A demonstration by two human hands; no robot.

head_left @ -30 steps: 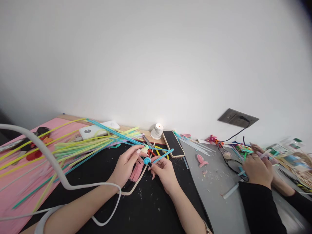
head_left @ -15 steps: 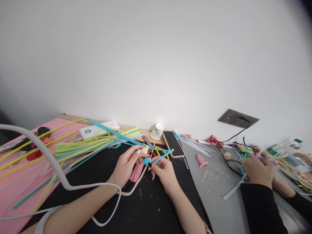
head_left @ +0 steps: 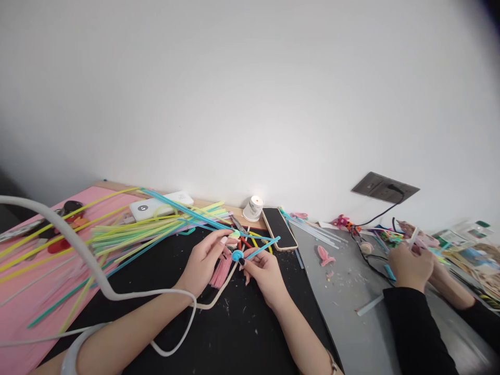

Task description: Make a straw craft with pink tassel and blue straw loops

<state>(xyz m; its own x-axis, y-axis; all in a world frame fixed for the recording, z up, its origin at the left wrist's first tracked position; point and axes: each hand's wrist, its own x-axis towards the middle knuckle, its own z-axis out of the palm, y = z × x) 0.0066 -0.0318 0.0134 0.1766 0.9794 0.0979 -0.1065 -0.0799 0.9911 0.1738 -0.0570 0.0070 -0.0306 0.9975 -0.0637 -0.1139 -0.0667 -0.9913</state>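
Note:
My left hand and my right hand meet over a black mat. The left hand's fingers pinch a small pale yellow-green piece. The right hand pinches a blue straw whose near end is rolled into a small blue coil; the straw's free end points up and right toward a phone. A pink folded straw bundle lies under my left fingers.
A heap of long yellow, green and blue straws lies at left, partly on a pink sheet. A lit candle, a phone and a white power bank stand near the wall. A white cable crosses my left arm. Another person's hands work at right.
My hands keep their grips and barely move. The view has shifted slightly. The other person's hands at right have lifted and moved a little toward the wall.

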